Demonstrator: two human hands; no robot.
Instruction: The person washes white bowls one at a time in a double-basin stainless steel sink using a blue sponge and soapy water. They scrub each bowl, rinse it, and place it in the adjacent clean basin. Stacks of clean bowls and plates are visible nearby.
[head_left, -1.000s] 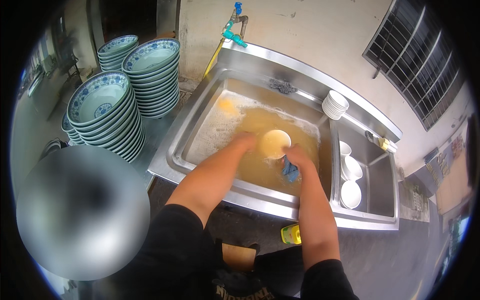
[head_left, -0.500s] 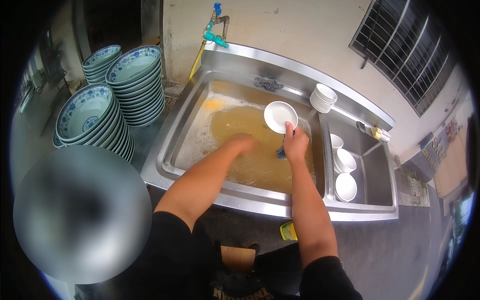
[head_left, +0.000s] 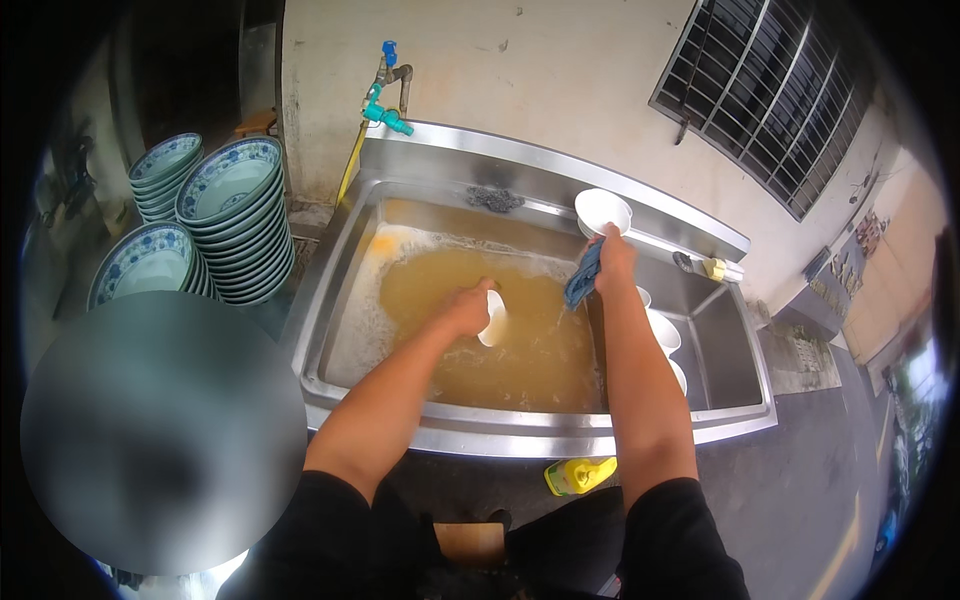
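My left hand [head_left: 465, 309] grips a small white dish [head_left: 491, 322] by its upper edge, tilted at the surface of the murky brown water [head_left: 520, 370]. Over at the sink's back right ledge, my right hand [head_left: 617, 262] has its fingers closed at the rim of a small white bowl [head_left: 602, 208], which sits at the top of the bowl stack there. A wet blue-grey cloth [head_left: 581, 280] hangs from the same hand, dripping over the water. My right hand and forearm hide part of the stack and some bowls beyond.
White bowls [head_left: 662, 332] lie in the right basin [head_left: 730, 370]. Tall stacks of blue-patterned bowls [head_left: 235, 200] stand left of the steel sink [head_left: 450, 425]. A dark scouring pad [head_left: 495, 199] rests on the back ledge. A tap [head_left: 385, 105] rises behind; a yellow bottle [head_left: 578, 476] stands below the front edge.
My right hand has carried its white bowl to the stack on the back ledge. My left hand has come up out of the water with a small white dish. The view has shifted.
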